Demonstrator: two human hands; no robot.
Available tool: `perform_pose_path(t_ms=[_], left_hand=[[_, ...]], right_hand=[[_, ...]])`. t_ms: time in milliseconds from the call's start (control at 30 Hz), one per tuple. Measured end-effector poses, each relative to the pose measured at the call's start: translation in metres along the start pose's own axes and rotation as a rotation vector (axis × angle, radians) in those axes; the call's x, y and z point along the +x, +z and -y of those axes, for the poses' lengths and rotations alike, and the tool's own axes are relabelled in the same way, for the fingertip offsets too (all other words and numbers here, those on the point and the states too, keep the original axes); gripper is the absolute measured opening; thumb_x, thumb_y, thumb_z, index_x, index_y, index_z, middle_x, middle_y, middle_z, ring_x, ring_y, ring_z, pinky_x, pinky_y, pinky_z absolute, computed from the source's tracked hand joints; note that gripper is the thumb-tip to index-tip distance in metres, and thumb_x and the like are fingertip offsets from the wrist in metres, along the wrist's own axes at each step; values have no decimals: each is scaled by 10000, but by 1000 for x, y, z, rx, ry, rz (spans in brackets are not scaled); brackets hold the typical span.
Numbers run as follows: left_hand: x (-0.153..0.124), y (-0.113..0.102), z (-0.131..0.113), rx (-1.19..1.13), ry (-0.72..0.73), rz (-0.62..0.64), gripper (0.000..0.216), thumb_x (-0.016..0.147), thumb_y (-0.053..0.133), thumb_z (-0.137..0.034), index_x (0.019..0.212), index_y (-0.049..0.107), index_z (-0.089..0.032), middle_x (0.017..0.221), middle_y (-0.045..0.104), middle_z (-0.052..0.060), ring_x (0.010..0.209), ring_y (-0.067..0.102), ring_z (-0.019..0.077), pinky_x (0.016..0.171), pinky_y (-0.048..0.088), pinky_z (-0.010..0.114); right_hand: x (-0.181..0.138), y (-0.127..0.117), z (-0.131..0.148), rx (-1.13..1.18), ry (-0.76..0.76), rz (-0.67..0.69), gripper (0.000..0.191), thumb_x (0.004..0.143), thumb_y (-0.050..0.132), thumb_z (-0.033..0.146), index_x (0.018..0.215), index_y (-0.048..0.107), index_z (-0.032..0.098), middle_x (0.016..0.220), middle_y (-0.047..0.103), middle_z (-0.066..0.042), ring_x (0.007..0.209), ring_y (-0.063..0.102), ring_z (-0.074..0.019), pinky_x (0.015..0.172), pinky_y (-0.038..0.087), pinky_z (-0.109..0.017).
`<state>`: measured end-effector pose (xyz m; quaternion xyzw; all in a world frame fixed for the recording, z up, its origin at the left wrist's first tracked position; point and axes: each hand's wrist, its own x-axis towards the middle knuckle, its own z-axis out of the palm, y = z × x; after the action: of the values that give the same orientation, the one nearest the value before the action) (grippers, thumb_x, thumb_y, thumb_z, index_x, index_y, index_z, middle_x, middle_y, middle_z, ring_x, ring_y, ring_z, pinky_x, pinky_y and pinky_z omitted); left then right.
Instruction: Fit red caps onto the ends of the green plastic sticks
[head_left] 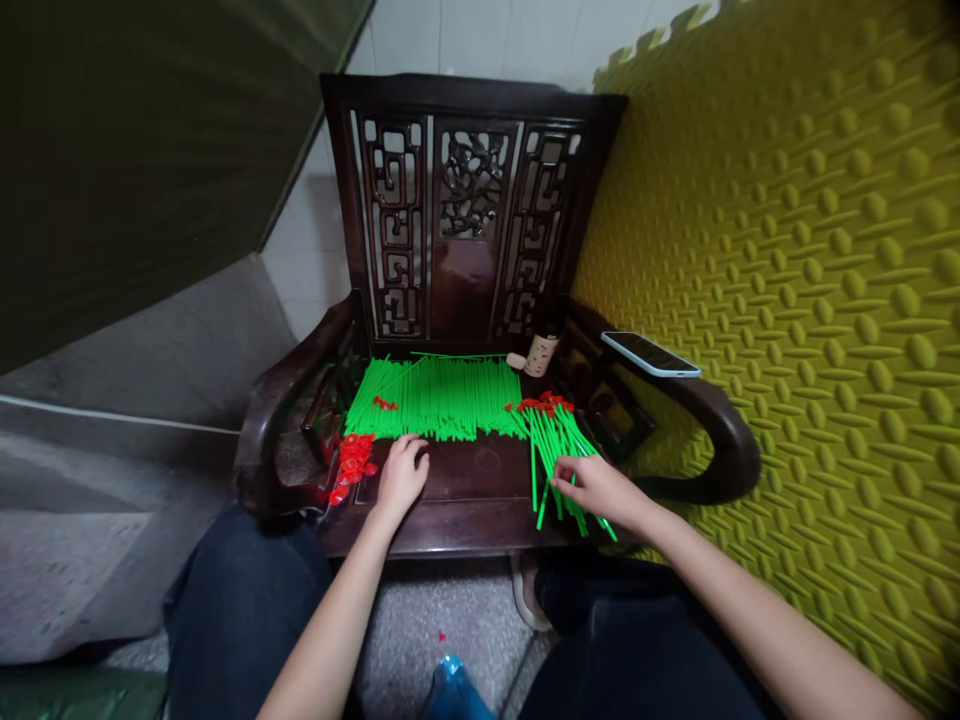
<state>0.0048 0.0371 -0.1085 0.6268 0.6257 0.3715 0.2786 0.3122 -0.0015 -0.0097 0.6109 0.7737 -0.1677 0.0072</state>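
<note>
My left hand (405,472) hovers over or rests on the dark wooden seat (480,472), fingers apart, by the front ends of a wide layer of thin green plastic sticks (450,395). To its left is a small heap of red plastic pieces (352,462). At the right of the seat my right hand (589,484) is closed, thumb and fingers pinched on a green stick (553,474); the exact grip is partly hidden. Around it lie several green sticks with red pieces (551,403) at their far ends. A few more red pieces (385,404) lie on the green layer.
The seat belongs to a carved wooden armchair (472,270). A phone (651,354) lies on its right armrest. A patterned cylindrical container (541,354) stands at the back right. Yellow foam matting (810,270) rises on the right. A blue object (454,690) is on the floor below.
</note>
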Motion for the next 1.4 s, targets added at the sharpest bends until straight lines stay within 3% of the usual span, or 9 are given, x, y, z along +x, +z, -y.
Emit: perform_pose_path(t_ms=[133, 300, 600, 800, 1000, 1100, 1167, 1300, 1400], left_hand=[[14, 11, 9, 131, 24, -28, 230, 867, 544, -277, 1057, 600, -158, 1171, 582, 91, 1082, 544, 229, 926, 438, 460], [24, 15, 19, 215, -44, -46, 291, 876, 536, -310, 1122, 562, -157, 1145, 586, 87, 983, 589, 209, 832, 499, 426], [20, 11, 6, 126, -260, -126, 274, 868, 548, -316, 1083, 577, -149, 1092, 606, 76, 946, 601, 200, 807, 505, 410], [-35, 1, -6, -156, -376, -289, 147, 708, 660, -232, 831, 648, -153, 732, 663, 39, 760, 647, 188, 777, 498, 343], [-146, 12, -23, -582, -423, -336, 331, 702, 633, -376, 937, 583, -148, 720, 668, 46, 730, 692, 203, 671, 541, 306], [-198, 32, -29, -960, -492, -267, 365, 543, 792, -353, 753, 557, -169, 601, 611, -8, 579, 661, 173, 613, 535, 283], [-216, 41, -31, -1015, -467, -177, 344, 553, 794, -354, 694, 536, -175, 548, 599, -7, 534, 634, 155, 554, 507, 248], [-206, 28, -31, -937, -318, -34, 253, 661, 711, -293, 637, 484, -183, 603, 576, -4, 611, 622, 153, 597, 500, 249], [-182, 3, -34, -628, -87, 173, 84, 707, 617, -169, 671, 541, -163, 704, 534, 2, 599, 581, 116, 509, 446, 190]], right_hand=[[-1, 2, 1, -17, -56, -19, 154, 856, 519, 280, 818, 651, 211, 776, 697, -33, 674, 634, -170, 552, 366, -230], [-1, 5, 0, -46, -77, -20, 141, 854, 524, 264, 802, 646, 215, 731, 690, -34, 667, 634, -182, 538, 343, -238], [-2, 4, 1, -49, -68, -3, 146, 848, 528, 266, 793, 653, 216, 727, 695, -36, 672, 642, -186, 544, 352, -236], [-7, 0, 11, 47, -60, -6, 118, 809, 560, 246, 742, 644, 198, 681, 673, -54, 682, 633, -216, 574, 347, -261], [-34, 29, 69, 349, -45, 9, 262, 834, 524, 400, 718, 633, 191, 672, 670, -57, 651, 611, -209, 575, 361, -269], [-51, 64, 111, 591, -39, 120, 506, 891, 350, 515, 605, 592, 174, 522, 613, -32, 451, 553, -152, 459, 362, -238], [-60, 84, 132, 756, -53, 190, 472, 870, 365, 532, 687, 610, 173, 533, 616, -10, 379, 511, -127, 386, 341, -218], [-71, 109, 146, 978, -61, 112, 347, 810, 499, 506, 752, 578, 173, 606, 585, 11, 518, 532, -119, 488, 393, -209], [-72, 122, 145, 1248, -4, 4, 328, 749, 628, 479, 876, 582, 180, 712, 564, 23, 545, 486, -90, 503, 369, -189]])
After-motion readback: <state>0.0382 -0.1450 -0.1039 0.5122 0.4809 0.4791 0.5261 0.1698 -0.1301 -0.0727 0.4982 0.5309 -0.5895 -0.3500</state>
